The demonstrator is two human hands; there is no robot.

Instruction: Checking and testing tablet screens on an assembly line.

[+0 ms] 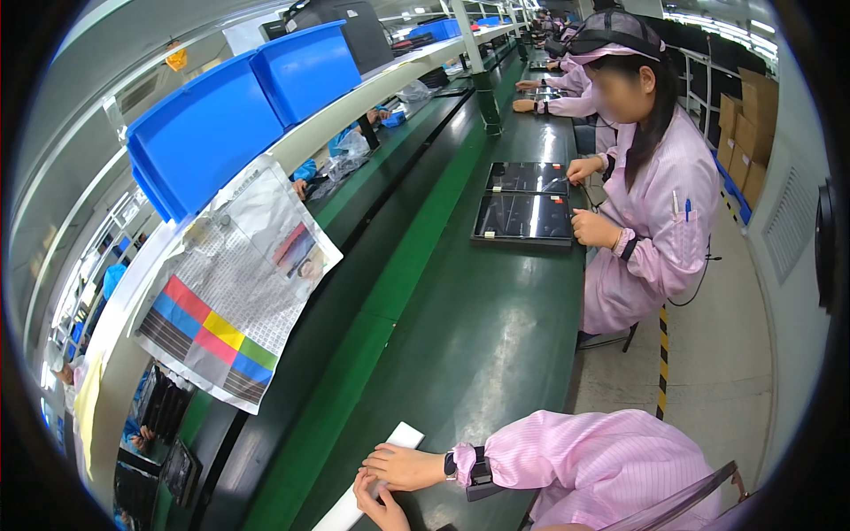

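Note:
A long white bar point(405, 436) lies slantwise on the dark green bench at the lower middle. My right hand point(407, 469) reaches in from the right, palm down, its fingers stretched out across the bar. That wrist wears a watch and a black band over the pink striped sleeve point(575, 456). Just below it, my left hand point(382, 511) is partly cut off by the lower edge. Its fingers are apart and rest on the bar near the right fingertips. The hands cover the bar's middle. Neither hand is closed round it.
A co-worker in pink point(655, 195) sits farther along, hands by two flat dark panels point(522, 217). Blue bins point(208, 128) stand on a shelf at left, a printed sheet point(230, 292) hanging below. A bright green strip point(372, 310) runs along the bench.

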